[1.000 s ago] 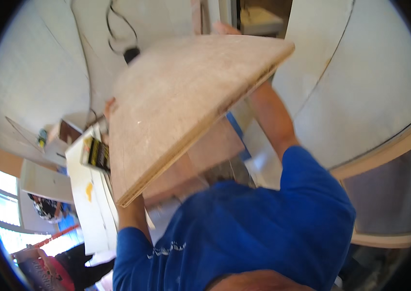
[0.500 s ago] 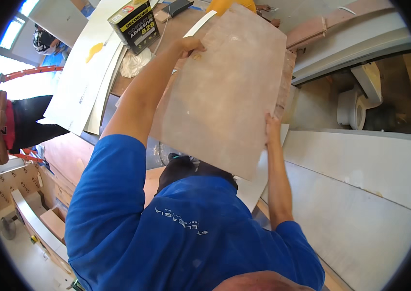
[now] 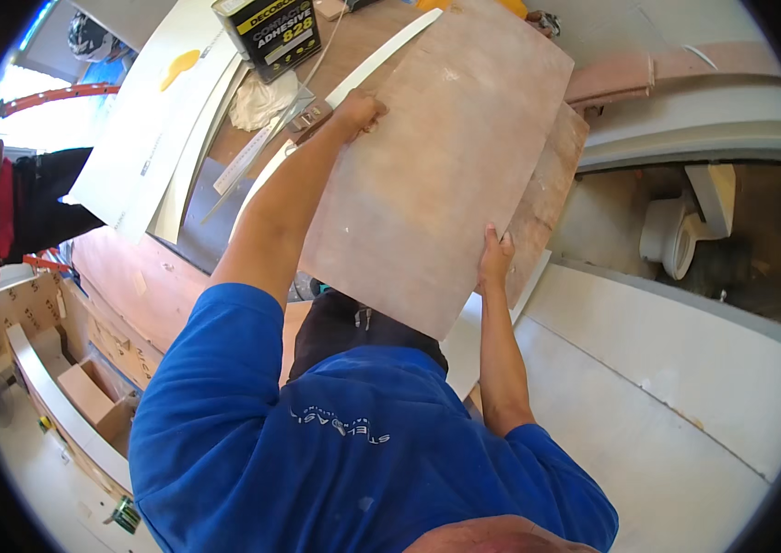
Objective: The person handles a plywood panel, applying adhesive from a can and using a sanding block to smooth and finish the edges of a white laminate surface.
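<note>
While its left edge is gripped by the curled fingers of the left hand (image 3: 363, 114), the plywood panel (image 3: 441, 175) is pinched at the right edge by the right hand (image 3: 495, 258), thumb laid on top. The panel is held above or on the bench (image 3: 545, 175); which cannot be told. A rectangular adhesive tin (image 3: 270, 41), a crumpled white cloth (image 3: 264, 100) and a white strip (image 3: 388, 50) are seen to its left.
</note>
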The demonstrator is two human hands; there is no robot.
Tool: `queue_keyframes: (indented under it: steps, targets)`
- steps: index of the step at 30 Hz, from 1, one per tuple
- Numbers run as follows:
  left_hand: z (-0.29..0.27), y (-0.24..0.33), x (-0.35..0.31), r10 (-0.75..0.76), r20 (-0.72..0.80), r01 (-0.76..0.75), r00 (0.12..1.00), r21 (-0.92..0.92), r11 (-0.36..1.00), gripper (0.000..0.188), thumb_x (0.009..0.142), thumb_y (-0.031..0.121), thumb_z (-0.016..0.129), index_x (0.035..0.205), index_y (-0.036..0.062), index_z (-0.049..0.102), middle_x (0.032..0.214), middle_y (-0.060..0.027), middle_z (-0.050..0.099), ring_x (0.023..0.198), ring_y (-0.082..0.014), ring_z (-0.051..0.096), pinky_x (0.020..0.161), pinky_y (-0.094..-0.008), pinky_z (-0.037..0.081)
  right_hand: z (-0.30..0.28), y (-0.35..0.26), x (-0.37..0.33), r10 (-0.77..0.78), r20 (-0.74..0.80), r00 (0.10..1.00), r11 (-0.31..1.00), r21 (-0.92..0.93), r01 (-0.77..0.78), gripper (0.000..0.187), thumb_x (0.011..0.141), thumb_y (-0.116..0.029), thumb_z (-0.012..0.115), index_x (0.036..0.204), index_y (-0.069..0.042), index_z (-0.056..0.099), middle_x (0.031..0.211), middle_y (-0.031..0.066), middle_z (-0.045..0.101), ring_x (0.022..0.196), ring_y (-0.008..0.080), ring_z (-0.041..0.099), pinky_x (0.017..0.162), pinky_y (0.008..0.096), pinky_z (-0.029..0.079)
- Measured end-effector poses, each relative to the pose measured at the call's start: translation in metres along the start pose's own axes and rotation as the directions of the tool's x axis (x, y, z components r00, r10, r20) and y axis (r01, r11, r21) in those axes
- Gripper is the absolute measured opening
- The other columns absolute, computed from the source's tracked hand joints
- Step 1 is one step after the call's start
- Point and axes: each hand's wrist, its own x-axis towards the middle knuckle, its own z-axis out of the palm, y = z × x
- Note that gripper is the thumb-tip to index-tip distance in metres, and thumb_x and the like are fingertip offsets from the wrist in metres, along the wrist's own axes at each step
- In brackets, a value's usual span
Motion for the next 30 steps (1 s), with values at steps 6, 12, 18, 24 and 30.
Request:
queue_keyframes:
  steps: [6,12,18,24,30]
  targets:
    - [0.002,-0.016,0.001,0.125,-0.091,-0.109,0.988,0.16,0.981,0.008,0.083,0.006,0.068,0.088,0.0006,0.067,0.069,-0.0092,0.059,0.049,-0.0179,0.053,0.044,-0.0362,0.041,-0.003,0.016,0.012,-0.004,-0.019,1.0,0.992,-0.127,0.002,0.026,0.1,-0.021,0.066,0.111,0.003,0.06,0.105,0.0072,0.066,0.092,0.0154,0.06,0.084,0.0303,0.049]
    - [0.004,-0.028,0.002,0.413,-0.183,-0.118,0.892,0.788,0.604,0.023,0.084,0.017,0.063,0.097,0.0011,0.074,0.088,-0.0244,0.073,0.079,-0.0374,0.071,0.076,-0.0483,0.056,0.007,0.029,0.005,-0.062,-0.034,0.998,0.941,-0.336,0.047,0.036,0.098,-0.024,0.066,0.118,0.007,0.062,0.117,0.0185,0.065,0.102,0.0239,0.062,0.088,0.038,0.049]
    - [-0.044,0.014,-0.075,0.532,-0.225,-0.028,0.816,0.904,0.426,0.04,0.092,0.034,0.067,0.123,0.008,0.069,0.118,-0.0206,0.072,0.106,-0.0414,0.068,0.095,-0.0491,0.053,-0.016,0.017,0.019,0.028,0.192,0.981,0.845,-0.529,0.08,0.037,0.096,-0.024,0.068,0.122,0.002,0.065,0.113,0.0173,0.063,0.104,0.0245,0.061,0.089,0.0392,0.049]
    - [-0.091,0.012,-0.096,0.372,-0.1,0.028,0.923,0.98,0.195,0.034,0.087,0.022,0.071,0.12,0.0103,0.068,0.118,-0.0173,0.063,0.109,-0.0364,0.062,0.091,-0.0534,0.053,-0.01,-0.03,0.005,0.293,0.214,0.932,0.832,-0.536,-0.139,0.041,0.096,-0.014,0.069,0.129,0.007,0.059,0.104,0.0122,0.065,0.082,0.0186,0.066,0.066,0.0293,0.056]
    - [-0.099,0.016,-0.114,0.488,-0.038,-0.018,0.872,0.994,0.11,0.027,0.088,0.019,0.066,0.112,0.0082,0.069,0.118,-0.0185,0.062,0.111,-0.0358,0.062,0.091,-0.0473,0.052,-0.008,-0.054,0.008,0.452,0.328,0.829,0.786,-0.586,-0.197,0.064,0.095,-0.014,0.071,0.143,0.017,0.042,0.107,0.0129,0.068,0.083,0.0179,0.071,0.062,0.0275,0.057]
